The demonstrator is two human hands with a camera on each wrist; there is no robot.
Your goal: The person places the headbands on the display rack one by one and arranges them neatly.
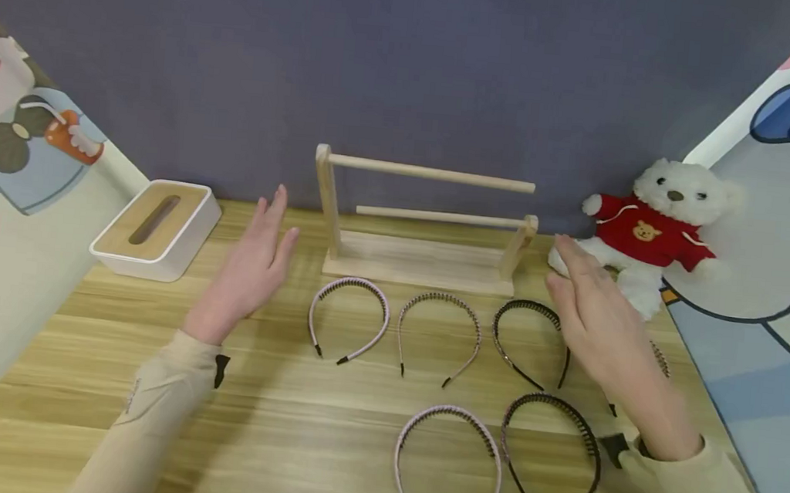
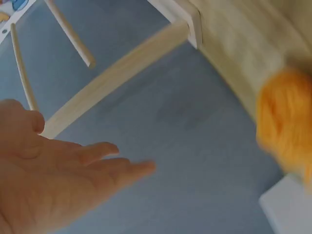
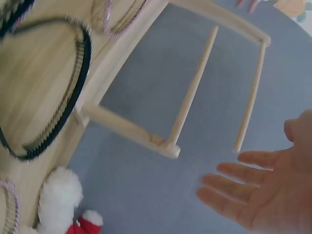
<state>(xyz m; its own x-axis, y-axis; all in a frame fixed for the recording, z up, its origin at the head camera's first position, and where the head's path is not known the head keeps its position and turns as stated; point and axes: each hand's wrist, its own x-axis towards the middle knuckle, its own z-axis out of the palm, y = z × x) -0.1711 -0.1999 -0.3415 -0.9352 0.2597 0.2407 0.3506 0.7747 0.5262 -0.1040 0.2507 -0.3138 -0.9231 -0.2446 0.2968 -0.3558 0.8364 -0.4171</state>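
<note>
My left hand (image 1: 251,270) is raised with straight fingers left of a wooden rack (image 1: 421,266), which has two horizontal rods. On the other side my right hand (image 1: 601,325) is also raised, fingers extended, holding nothing. In both wrist views the palms and spread fingers show bare. Two rows of headbands lie before the rack: a pink headband (image 1: 385,305), a thin beaded headband (image 1: 477,338) and a dark headband (image 1: 530,303) behind, another pink headband (image 1: 452,410) and another dark headband (image 1: 591,444) in front. My right forearm partly hides one more headband (image 1: 661,359).
A white tissue box (image 1: 190,238) with a wooden lid stands at the left. At the right back sits a white teddy bear (image 1: 646,239) in a red sweater. A dark wall (image 1: 409,62) rises behind the table. Something orange and blurred (image 2: 285,114) appears in the left wrist view.
</note>
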